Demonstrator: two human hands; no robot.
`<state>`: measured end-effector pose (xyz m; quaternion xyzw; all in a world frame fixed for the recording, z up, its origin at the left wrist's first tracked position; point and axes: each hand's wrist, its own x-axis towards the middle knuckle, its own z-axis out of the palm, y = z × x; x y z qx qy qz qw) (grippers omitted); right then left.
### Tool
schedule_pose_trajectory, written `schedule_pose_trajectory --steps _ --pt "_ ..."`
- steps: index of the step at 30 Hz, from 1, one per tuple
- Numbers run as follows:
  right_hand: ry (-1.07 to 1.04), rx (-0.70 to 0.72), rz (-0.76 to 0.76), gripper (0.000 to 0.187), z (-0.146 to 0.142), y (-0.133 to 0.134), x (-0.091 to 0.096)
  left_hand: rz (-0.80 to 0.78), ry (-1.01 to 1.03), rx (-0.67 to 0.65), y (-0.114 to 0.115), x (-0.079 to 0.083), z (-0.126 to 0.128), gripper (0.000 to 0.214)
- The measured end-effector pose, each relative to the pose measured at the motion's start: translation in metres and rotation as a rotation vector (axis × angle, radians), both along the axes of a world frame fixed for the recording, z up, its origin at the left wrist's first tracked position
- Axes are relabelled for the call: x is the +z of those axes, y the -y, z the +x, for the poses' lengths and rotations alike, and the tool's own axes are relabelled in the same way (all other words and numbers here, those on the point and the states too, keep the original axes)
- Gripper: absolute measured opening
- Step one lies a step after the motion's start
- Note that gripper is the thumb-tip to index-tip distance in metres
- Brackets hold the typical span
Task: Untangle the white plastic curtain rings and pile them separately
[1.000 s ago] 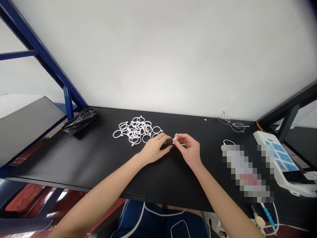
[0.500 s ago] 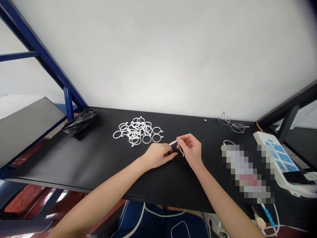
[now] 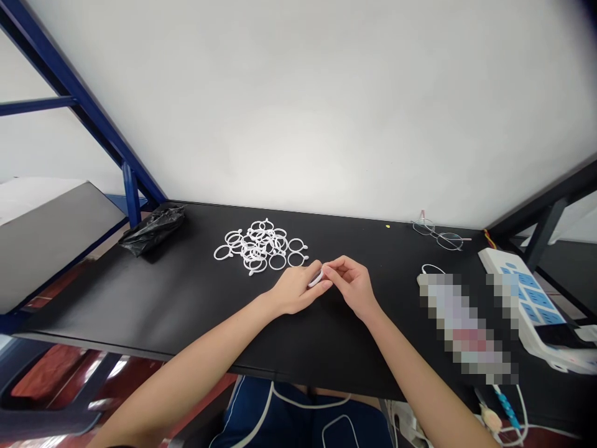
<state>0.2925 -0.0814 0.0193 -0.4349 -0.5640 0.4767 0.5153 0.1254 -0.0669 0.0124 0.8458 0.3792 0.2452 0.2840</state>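
Note:
White plastic curtain rings, each with a small eyelet, lie in a loose pile [image 3: 261,246] on the black desk. Just right of the pile, my left hand [image 3: 296,289] is closed, with a white curtain ring [image 3: 316,279] between its thumb and fingers. My right hand [image 3: 352,286] pinches at the upper right end of that white piece, its fingertips touching the left hand's. Fingers cover most of what is held, so whether it is one ring or more I cannot tell.
A crumpled black plastic bag [image 3: 153,230] lies at the desk's left. Eyeglasses [image 3: 436,233] rest near the wall at the right. A blurred-out object [image 3: 459,326] and a white power strip [image 3: 527,298] with cables lie at the far right. Blue metal posts [image 3: 131,193] frame the left side.
My right hand has moved left, up against my left hand. A ring that hung below the right fingers is now out of sight between the hands.

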Motion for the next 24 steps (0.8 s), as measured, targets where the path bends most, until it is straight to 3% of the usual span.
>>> schedule_pose_trajectory --steps 6,11,24 --pt "-0.043 0.019 -0.015 0.024 0.0011 -0.0003 -0.0023 -0.187 0.243 0.118 -0.0007 0.0027 0.0017 0.039" --pt "-0.027 0.042 -0.039 0.024 0.0014 0.002 -0.001 -0.2 0.365 0.172 -0.0018 0.0021 0.0021 0.041" --pt "-0.09 0.065 -0.123 0.022 0.0027 0.0014 -0.0004 -0.237 0.387 0.172 -0.0025 0.0039 0.0016 0.038"
